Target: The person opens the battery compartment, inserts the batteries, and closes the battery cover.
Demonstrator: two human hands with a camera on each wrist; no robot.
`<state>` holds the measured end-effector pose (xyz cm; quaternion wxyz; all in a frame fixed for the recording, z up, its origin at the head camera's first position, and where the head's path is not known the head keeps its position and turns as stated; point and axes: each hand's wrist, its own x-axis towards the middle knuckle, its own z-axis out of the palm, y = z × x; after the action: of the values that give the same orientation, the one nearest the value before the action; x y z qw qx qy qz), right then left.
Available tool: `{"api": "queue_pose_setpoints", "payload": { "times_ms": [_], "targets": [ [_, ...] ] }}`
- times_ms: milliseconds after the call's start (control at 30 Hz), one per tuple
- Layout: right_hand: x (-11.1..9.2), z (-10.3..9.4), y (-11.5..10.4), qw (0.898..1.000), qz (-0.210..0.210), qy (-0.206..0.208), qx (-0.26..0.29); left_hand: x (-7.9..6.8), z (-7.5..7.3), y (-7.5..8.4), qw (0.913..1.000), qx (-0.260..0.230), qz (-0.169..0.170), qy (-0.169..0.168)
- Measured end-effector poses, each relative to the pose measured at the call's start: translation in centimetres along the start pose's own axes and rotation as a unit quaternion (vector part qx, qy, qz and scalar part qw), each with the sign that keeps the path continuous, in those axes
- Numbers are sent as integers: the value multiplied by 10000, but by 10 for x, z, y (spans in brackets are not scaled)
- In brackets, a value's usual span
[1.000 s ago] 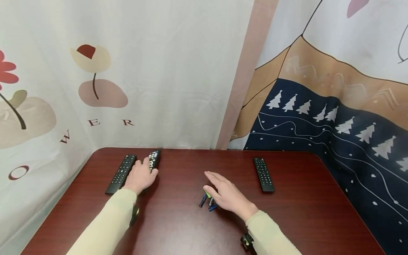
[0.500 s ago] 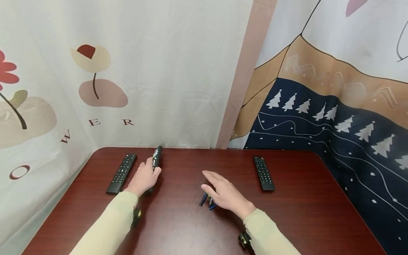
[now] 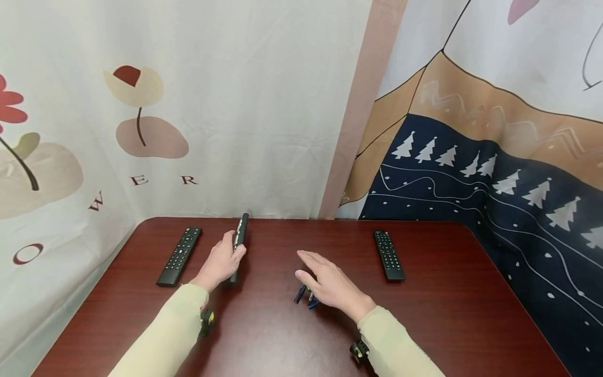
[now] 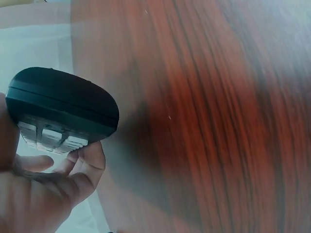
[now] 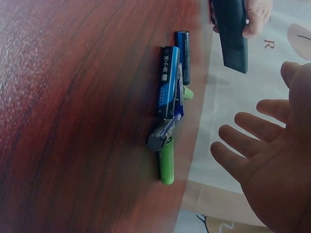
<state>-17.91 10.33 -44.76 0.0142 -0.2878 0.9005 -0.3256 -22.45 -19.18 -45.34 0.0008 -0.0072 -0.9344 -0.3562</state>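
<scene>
My left hand [image 3: 220, 266] grips a black remote control [image 3: 241, 234] by its edges, the thumb on the near right side. The remote is turned partly on edge, and its light buttons face left. From the left wrist view, one end of this remote [image 4: 63, 99] stands out above the table with its shadow below. My right hand [image 3: 335, 288] hovers with fingers extended over a small pile of batteries [image 3: 300, 294] and holds nothing. Blue batteries [image 5: 168, 82] and a green battery [image 5: 166, 162] lie in that pile in the right wrist view.
A second black remote [image 3: 179, 256] lies at the left of the brown table [image 3: 282, 340], and a third remote [image 3: 389, 256] lies at the right. A printed curtain [image 3: 264, 131] hangs behind the table's far edge.
My left hand has lifted the remote, moved it to the right and turned it onto its edge. The right hand has stayed nearly in place over the batteries.
</scene>
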Motion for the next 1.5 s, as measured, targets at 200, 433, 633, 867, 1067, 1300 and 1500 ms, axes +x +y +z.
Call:
{"api": "queue_pose_setpoints", "payload": {
  "times_ms": [200,433,633,867,1067,1300,1500],
  "targets": [
    [0,0,-1,10000,-3,27,4,-3,1,9,9991,-359,-122,-182],
    [0,-1,-4,10000,25,-21,33,-4,3,16,9947,-934,-76,-425],
    [0,1,-4,10000,19,-18,-5,-6,6,22,9871,-1472,12,-627],
    [0,2,-5,10000,-11,14,62,-9,12,32,9750,-2119,-107,-664],
    [2,4,-10,9998,-22,80,161,-13,19,45,9653,-2537,34,-617],
    [4,6,-17,9996,-35,143,240,-19,26,55,9625,-2651,36,-574],
    [4,9,-21,9988,-192,369,260,-20,33,58,9599,-2747,-5,-564]
  ]
}}
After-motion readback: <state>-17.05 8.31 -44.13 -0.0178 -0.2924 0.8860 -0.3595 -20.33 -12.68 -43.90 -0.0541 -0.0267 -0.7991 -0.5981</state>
